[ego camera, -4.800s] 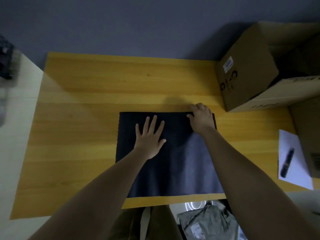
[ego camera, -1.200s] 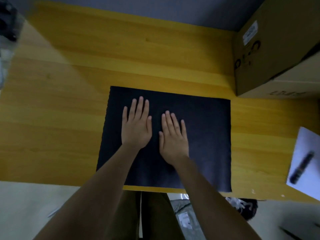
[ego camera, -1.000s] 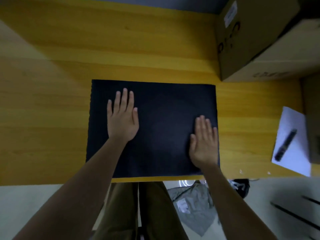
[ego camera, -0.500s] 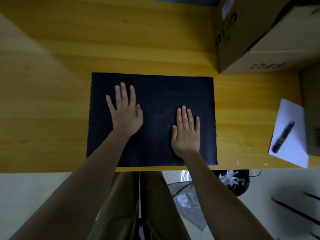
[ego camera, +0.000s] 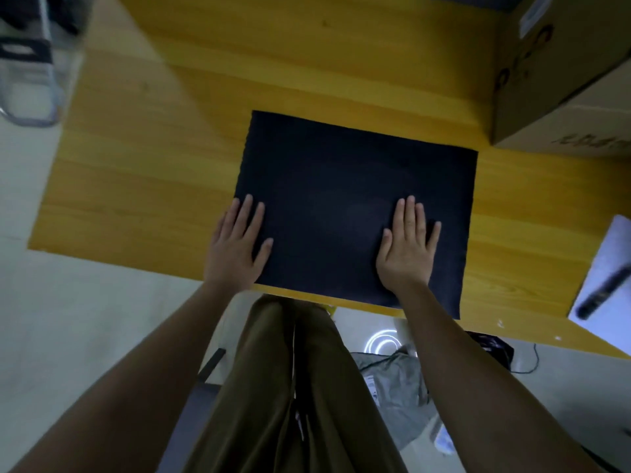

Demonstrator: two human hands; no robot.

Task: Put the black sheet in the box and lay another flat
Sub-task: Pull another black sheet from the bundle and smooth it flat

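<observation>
Yellow wooden worktop (ego camera: 143, 172), broad bare room left and behind. Cardboard box (ego camera: 553, 73) at far right corner, inside unseen. Black sheet (ego camera: 355, 186) flat, near edge flush with worktop front; left hand (ego camera: 235, 250) over its left edge, right hand (ego camera: 408, 249) inside, fingers (ego camera: 409, 213) flat, gripping nothing.

Yellow wooden table (ego camera: 143, 172): black sheet (ego camera: 341, 186) flat, cardboard box (ego camera: 560, 73), white paper (ego camera: 611, 268).

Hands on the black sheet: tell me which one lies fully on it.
The right hand lies wholly on the black sheet, near its right side. The left hand straddles the sheet's left edge, partly over the wooden table.
</observation>
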